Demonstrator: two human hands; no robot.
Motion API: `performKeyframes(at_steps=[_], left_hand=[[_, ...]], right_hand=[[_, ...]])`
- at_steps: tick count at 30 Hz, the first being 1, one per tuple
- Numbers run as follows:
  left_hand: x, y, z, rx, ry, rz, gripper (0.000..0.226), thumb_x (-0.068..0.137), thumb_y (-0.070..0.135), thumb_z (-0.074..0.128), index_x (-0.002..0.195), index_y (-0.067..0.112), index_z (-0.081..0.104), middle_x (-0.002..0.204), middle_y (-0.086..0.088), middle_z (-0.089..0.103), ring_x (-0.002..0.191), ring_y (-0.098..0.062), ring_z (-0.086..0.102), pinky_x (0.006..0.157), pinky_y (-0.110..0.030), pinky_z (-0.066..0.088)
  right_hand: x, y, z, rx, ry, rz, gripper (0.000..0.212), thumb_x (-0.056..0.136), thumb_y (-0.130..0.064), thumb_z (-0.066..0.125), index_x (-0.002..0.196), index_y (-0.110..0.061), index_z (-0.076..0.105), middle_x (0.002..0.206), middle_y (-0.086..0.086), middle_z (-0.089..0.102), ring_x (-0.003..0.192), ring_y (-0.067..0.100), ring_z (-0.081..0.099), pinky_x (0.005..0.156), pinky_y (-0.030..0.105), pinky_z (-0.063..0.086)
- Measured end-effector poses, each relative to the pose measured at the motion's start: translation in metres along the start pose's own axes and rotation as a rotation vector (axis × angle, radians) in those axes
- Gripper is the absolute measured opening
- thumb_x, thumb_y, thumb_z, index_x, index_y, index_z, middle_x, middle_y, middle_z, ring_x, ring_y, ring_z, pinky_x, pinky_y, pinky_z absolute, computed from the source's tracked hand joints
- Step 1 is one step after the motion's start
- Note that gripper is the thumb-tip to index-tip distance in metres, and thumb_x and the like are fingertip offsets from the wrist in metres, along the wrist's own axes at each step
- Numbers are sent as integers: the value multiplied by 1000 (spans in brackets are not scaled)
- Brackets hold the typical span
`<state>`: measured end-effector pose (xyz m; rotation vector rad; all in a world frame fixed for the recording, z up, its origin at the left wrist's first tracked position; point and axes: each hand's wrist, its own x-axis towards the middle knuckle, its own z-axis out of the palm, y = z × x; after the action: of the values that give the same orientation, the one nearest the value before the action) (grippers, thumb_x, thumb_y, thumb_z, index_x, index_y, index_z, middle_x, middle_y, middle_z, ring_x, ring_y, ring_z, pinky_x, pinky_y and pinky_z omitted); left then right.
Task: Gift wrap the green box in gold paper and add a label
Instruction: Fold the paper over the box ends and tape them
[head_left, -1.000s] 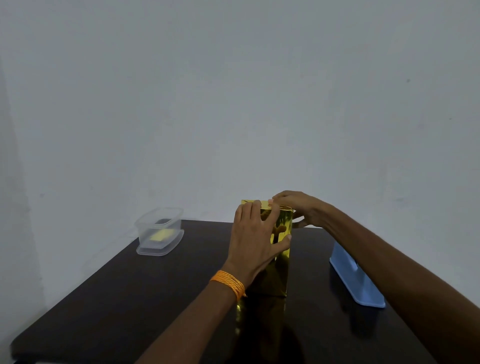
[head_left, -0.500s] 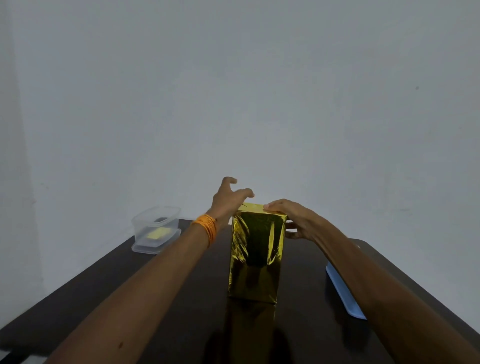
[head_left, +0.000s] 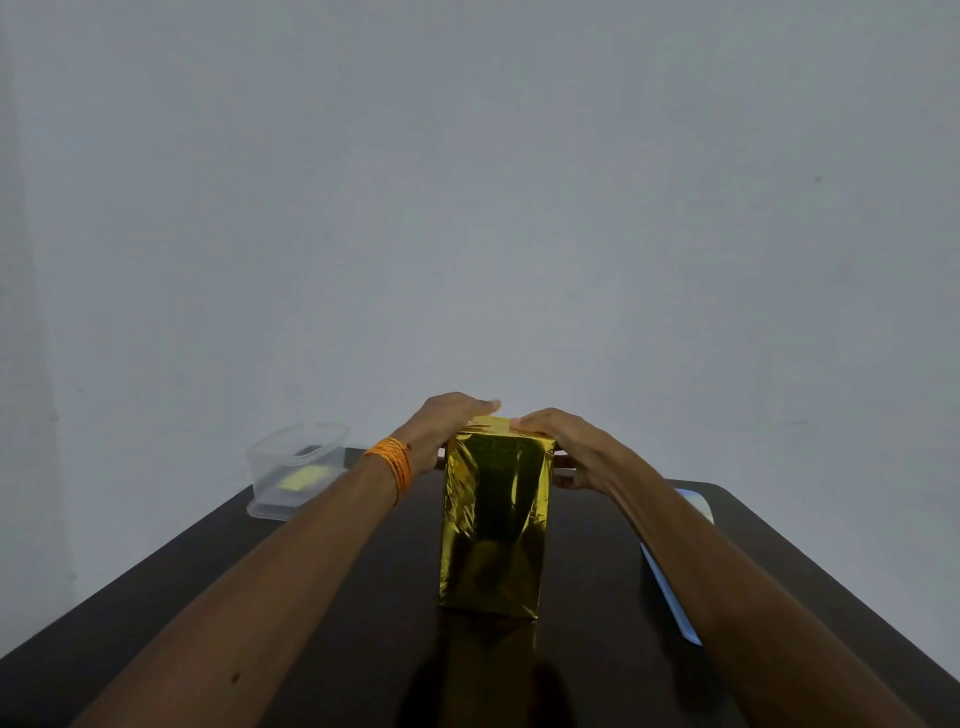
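Note:
The box (head_left: 493, 519) stands upright in the middle of the dark table (head_left: 337, 597), its visible faces covered in shiny gold paper. None of the green shows. My left hand (head_left: 447, 421), with an orange thread band at the wrist, lies over the box's top left edge, fingers stretched across the top. My right hand (head_left: 566, 441) presses on the top right edge, its thumb against the right side. The top face of the box is mostly hidden by both hands. No label is visible.
A clear plastic container (head_left: 291, 467) with something yellow inside sits at the table's far left corner. A flat light-blue tray or lid (head_left: 670, 592) lies to the right, partly under my right forearm. A plain wall rises behind the table.
My left hand left the box's near face, swung up past its left side, and now lies over the top. My right hand stayed on the top. The view has dropped lower.

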<state>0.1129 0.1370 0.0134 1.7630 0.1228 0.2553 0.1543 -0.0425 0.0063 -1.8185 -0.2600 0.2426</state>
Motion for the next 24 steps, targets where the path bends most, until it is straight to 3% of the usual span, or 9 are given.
performKeyframes(at_steps=[1,4,7,10,12,14,16,19,24], left_hand=[[2,0,-1,34,-12,16,44,85,35,75,119,11,63,111,-5,65,96,-19,62,65,-26,53],[2,3,1,-48,-59,-2,32,87,13,72,117,7,64,101,-6,66,83,-16,65,52,-22,54],[3,1,3,-32,-43,32,25,94,11,61,118,6,66,106,-6,65,90,-17,63,60,-22,51],[0,-10,-3,-27,-26,73,26,100,21,47,118,13,64,105,-5,61,87,-16,58,67,-26,47],[-4,-25,-7,-158,-61,78,30,100,37,47,117,18,64,103,-8,63,86,-19,60,75,-31,49],[-5,-43,-9,-295,-92,117,43,96,52,51,121,18,62,110,-12,66,99,-25,65,92,-41,52],[-7,-60,-11,-272,-154,190,62,91,64,52,129,15,55,118,-12,64,113,-26,62,103,-47,47],[-17,-74,-12,-195,-155,244,64,81,72,56,121,21,56,108,-4,65,104,-19,65,101,-45,48],[-29,-98,-14,-140,-173,243,72,71,71,63,130,32,53,123,3,66,112,-11,64,105,-47,45]], right_hand=[[0,0,0,3,-1,0,34,87,-39,72,112,-18,65,95,2,63,88,16,59,77,30,48],[0,1,0,5,1,1,34,86,-40,73,111,-18,65,93,2,63,87,15,59,75,29,48],[1,1,0,2,4,-6,34,87,-40,72,112,-18,64,91,1,62,85,14,57,77,29,47],[1,3,-2,-11,-11,-17,26,88,-41,70,103,-20,65,91,1,61,87,15,57,81,32,47],[1,5,-2,5,-10,-14,25,87,-42,71,99,-21,65,90,1,61,87,16,57,81,32,47],[3,7,-2,38,-1,-24,27,85,-42,73,100,-21,66,90,1,62,88,17,58,81,32,47],[2,9,0,65,-6,-44,31,83,-43,75,102,-19,67,89,1,65,87,17,61,82,33,48],[0,13,3,134,16,-69,39,82,-45,75,105,-14,68,91,4,67,86,17,63,80,31,49],[-6,34,-2,269,23,-178,57,86,-64,61,121,-19,62,113,12,69,103,25,66,91,39,53]])
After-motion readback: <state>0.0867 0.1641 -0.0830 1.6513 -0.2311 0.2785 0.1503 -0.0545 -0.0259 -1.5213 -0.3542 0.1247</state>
